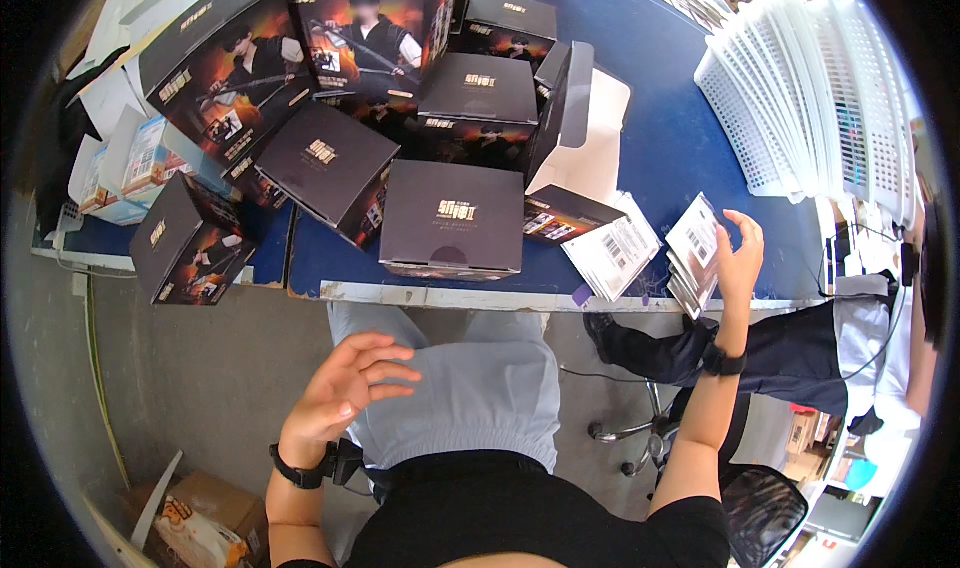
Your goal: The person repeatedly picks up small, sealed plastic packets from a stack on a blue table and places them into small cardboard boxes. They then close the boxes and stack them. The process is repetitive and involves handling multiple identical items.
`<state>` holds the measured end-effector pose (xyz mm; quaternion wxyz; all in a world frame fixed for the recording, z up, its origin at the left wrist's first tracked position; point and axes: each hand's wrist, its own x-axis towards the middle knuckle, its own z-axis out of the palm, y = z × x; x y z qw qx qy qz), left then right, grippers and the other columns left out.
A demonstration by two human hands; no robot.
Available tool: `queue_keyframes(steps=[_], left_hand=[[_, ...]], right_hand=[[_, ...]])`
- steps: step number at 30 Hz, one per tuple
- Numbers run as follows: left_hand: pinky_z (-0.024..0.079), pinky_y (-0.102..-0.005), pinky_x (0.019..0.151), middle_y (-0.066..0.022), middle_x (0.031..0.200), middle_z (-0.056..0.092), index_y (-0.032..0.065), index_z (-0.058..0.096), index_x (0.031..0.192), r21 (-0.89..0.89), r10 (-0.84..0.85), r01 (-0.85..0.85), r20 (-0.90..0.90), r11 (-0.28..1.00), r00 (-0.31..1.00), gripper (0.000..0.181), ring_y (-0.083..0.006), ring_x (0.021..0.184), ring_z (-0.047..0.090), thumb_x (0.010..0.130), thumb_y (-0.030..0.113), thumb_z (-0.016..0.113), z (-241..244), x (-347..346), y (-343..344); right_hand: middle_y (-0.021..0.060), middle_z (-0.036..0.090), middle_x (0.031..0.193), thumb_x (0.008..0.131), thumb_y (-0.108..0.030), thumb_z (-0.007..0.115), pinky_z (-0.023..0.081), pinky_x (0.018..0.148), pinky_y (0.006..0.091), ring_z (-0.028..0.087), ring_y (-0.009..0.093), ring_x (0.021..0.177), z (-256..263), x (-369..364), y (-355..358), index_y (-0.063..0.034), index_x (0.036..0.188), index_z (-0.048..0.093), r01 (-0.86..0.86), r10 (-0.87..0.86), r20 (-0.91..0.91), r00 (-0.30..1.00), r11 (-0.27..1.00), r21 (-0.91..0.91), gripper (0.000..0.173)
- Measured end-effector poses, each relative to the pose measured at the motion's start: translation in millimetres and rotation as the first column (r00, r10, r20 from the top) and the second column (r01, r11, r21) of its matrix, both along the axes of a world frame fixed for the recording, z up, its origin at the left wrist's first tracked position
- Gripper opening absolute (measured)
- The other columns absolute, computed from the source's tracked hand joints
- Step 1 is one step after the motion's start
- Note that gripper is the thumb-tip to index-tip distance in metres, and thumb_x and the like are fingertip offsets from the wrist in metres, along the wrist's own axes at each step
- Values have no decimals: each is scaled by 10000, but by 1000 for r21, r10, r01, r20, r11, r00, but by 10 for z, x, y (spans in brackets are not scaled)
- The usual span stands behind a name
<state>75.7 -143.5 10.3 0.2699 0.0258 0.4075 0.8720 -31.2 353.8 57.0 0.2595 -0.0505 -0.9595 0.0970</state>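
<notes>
My left hand [352,388] hangs palm-up above my lap, fingers apart and empty. At the table's front edge on the right, my right hand [741,256] is beside a fanned stack of flat packets with barcode labels [694,241]; its fingers are curved, and whether they touch the packets is unclear. Left of it lies a second stack of labelled packets [619,249]. A closed black printed box [452,215] sits at the front edge. An open box with a white inside [592,132] stands tilted behind the second stack.
More black boxes [480,87] crowd the table's middle and left. Nested white perforated plastic baskets [795,102] stand at the back right. A flattened black carton [187,245] overhangs the left front edge. Right of me are an office chair [761,508] and a person in dark trousers [787,343].
</notes>
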Motion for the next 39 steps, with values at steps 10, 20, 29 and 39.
queue_keyframes(steps=[10,20,29,39], left_hand=[[418,-467,932,-209,1266,464,16,360,1302,26,-21,21,-14,999,1000,737,-354,1131,507,744,365,692,-84,6,-30],[433,-460,913,-204,1234,495,-3,384,1265,-52,-39,37,-38,998,998,669,-346,1079,539,769,363,644,-9,-31,36],[380,-446,982,-214,1286,464,-18,368,1297,-136,-163,149,-97,979,982,725,-330,1167,489,781,416,635,34,-158,148],[286,-356,1036,-145,1338,405,-22,331,1360,-37,-450,453,-215,891,867,924,-228,1255,379,728,567,659,-50,-165,517]], right_hand=[[270,423,1288,645,-371,768,314,978,475,421,405,1172,-18,280,-1227,-8,1274,417,-310,279,351,894,950,34,807],[189,496,1142,598,-236,814,376,908,407,466,332,1097,76,303,-1305,-27,1237,464,-258,263,262,929,965,-54,757],[64,630,897,800,15,625,452,686,225,566,94,767,399,705,-1374,24,1062,572,-185,451,85,888,522,-832,268],[59,624,790,710,-32,705,441,596,350,576,251,663,154,737,-2372,-72,960,627,-782,934,-49,355,268,-563,265]])
